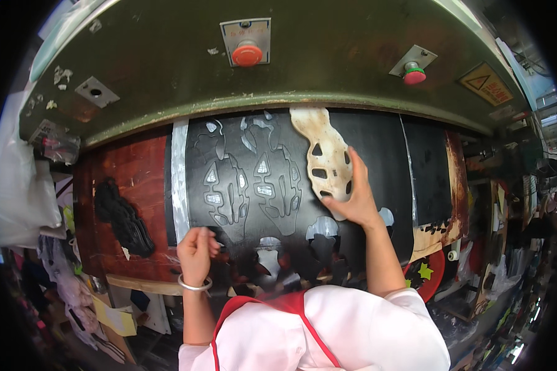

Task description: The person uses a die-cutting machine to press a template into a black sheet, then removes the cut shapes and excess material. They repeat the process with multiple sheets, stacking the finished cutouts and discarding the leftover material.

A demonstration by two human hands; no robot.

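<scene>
A cream sole-shaped plate [325, 162], probably a cutting die, lies lengthwise on a black sheet [377, 148] and has several dark openings. My right hand [358, 196] grips its near end, thumb at the near left and fingers along the right edge. To its left, two sole-shaped outlines with cut-outs [277, 191] mark the sheet, pale patches showing through. My left hand [197, 250], wearing a bangle, is closed in a loose curl over the sheet's near left part; whether anything is inside cannot be seen.
A stack of black cut pieces [125, 216] rests on the reddish board [148, 167] at left. Across the far side runs a green machine beam [167, 68] with a red button [247, 54] and another red-and-green button [414, 74]. A red round container [436, 275] sits below right.
</scene>
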